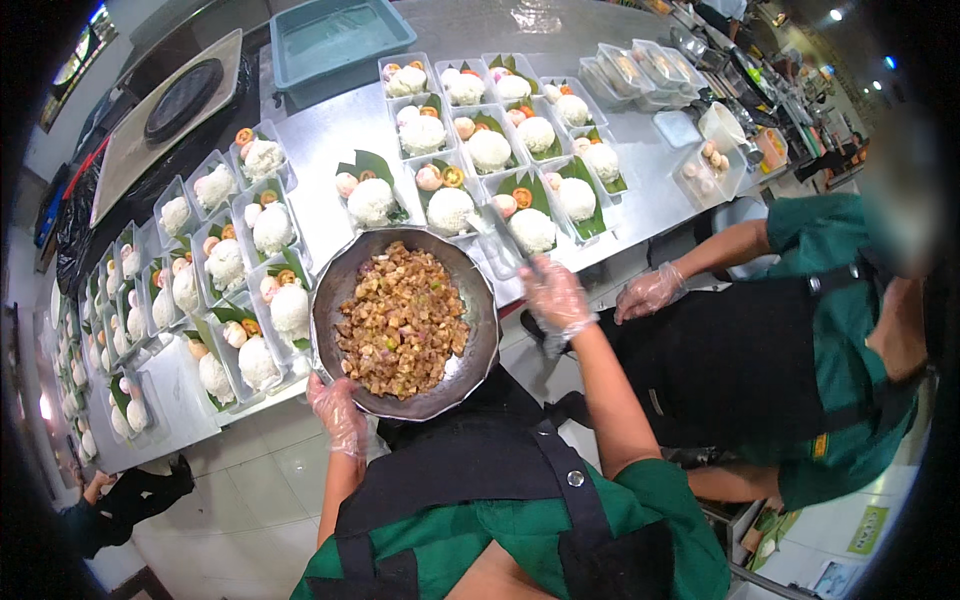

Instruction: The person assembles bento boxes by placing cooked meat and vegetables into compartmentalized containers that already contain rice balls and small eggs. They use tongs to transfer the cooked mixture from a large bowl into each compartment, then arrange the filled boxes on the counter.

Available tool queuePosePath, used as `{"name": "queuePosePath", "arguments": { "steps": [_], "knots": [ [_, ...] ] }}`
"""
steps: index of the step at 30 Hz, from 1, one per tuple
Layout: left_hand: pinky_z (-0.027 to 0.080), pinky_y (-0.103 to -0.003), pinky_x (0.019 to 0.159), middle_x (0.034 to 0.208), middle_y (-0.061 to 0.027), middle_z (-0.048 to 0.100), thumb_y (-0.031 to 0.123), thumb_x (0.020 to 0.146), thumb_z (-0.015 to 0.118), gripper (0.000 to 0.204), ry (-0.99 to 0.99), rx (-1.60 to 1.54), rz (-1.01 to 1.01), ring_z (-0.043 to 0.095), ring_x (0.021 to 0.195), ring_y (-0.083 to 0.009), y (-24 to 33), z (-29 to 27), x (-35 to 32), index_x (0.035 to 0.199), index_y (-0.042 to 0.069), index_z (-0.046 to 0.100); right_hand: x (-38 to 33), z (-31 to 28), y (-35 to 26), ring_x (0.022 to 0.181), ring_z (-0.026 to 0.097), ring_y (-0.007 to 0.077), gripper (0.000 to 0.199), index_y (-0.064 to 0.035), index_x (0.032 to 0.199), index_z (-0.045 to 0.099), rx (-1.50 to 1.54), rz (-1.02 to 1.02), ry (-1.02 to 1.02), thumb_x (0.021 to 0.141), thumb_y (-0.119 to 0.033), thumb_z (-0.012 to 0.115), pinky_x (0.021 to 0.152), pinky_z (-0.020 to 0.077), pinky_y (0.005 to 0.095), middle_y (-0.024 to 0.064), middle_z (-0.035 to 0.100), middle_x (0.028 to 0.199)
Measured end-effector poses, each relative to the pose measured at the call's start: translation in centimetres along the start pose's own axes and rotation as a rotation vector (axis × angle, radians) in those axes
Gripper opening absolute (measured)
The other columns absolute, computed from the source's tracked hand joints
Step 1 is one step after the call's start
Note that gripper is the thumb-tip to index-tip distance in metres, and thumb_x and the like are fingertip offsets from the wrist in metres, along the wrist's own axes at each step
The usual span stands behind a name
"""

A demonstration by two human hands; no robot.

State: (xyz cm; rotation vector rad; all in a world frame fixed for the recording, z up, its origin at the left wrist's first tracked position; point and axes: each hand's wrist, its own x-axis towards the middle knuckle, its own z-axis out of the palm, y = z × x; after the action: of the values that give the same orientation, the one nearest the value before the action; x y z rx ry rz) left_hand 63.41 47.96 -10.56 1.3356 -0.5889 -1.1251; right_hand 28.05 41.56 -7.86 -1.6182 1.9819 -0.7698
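My left hand [338, 402], in a clear plastic glove, grips the lower left rim of a wide metal bowl [472, 290]. Chopped brown meat [402, 325] with small purple and green bits fills much of the bowl. In my gloved right hand [556, 297] is a metal serving utensil [496, 243] with a broad end; its exact kind is hard to make out. That end is over the table's edge, just right of the bowl and close to a clear tub holding a rice mound [450, 210], egg and tomato slices on green leaf.
Rows of similar clear tubs [225, 262] cover the left side of the metal table [318, 130]; more stand beyond the bowl. A blue-grey basin [342, 45] sits at the back. On the right, a co-worker [740, 350] stands close, one gloved hand near my right arm.
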Motion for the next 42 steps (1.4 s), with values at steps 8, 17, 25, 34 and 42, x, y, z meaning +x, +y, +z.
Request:
{"name": "queuePosePath", "arguments": {
  "steps": [8, 17, 25, 34, 42],
  "knots": [
    [0.041, -0.024, 0.056, 0.079, -0.0028, 0.052, -0.009, 0.059, 0.047, 0.052, 0.171, -0.014, -0.160, 0.047, 0.063, -0.0127, -0.3, 1.1, -0.3, 0.110, 0.001, 0.048, 4.6, -12.3, 6.5, 0.069, 0.056, 0.0268, 0.047, 0.0015, 0.101, 0.059, -0.022, 0.086, 0.296, 0.089, -0.044, 0.056, 0.067, 0.0451, 0.0395, 0.0168, 0.060, 0.074],
    [0.043, -0.025, 0.070, 0.066, 0.0017, 0.046, 0.006, 0.071, 0.053, 0.046, 0.476, -0.053, -0.049, 0.046, 0.063, -0.0096, 2.4, -0.4, -7.7, 0.115, 0.001, 0.045, 10.6, -18.5, 23.5, 0.096, 0.057, 0.0410, 0.058, 0.0026, 0.119, 0.048, -0.602, 0.206, 0.279, 0.093, -0.049, 0.042, 0.081, 0.0452, 0.0472, 0.0326, 0.058, 0.096],
    [0.030, -0.030, 0.085, 0.061, 0.0016, 0.041, 0.012, 0.074, 0.051, 0.017, 0.343, 0.147, 0.167, 0.041, 0.060, -0.0113, 11.5, 6.4, -9.6, 0.088, 0.006, 0.045, 10.9, -22.2, 24.8, 0.090, 0.057, 0.0474, 0.069, 0.0040, 0.110, 0.051, -0.301, 0.398, 0.389, 0.090, -0.061, 0.039, 0.078, 0.0448, 0.0494, 0.0327, 0.060, 0.089],
    [0.047, -0.025, 0.064, 0.064, -0.0005, 0.046, -0.003, 0.071, 0.051, 0.037, 0.019, -0.226, -0.137, 0.049, 0.062, -0.0103, 7.3, 27.0, -3.2, 0.107, 0.005, 0.043, 11.7, -29.1, 28.2, 0.085, 0.052, 0.0449, 0.059, 0.0050, 0.095, 0.056, 0.004, 0.285, 0.595, 0.095, -0.051, 0.036, 0.076, 0.0395, 0.0479, 0.0285, 0.057, 0.086],
    [0.043, -0.029, 0.067, 0.069, 0.0002, 0.048, -0.007, 0.064, 0.051, 0.057, -0.273, -0.239, -0.404, 0.046, 0.062, -0.0140, 0.2, 53.1, -1.6, 0.117, 0.007, 0.039, 13.0, -36.4, 33.4, 0.073, 0.051, 0.0303, 0.052, 0.0045, 0.098, 0.057, 0.077, 0.228, 0.680, 0.096, -0.045, 0.040, 0.073, 0.0422, 0.0400, 0.0185, 0.057, 0.080]
  ]
}}
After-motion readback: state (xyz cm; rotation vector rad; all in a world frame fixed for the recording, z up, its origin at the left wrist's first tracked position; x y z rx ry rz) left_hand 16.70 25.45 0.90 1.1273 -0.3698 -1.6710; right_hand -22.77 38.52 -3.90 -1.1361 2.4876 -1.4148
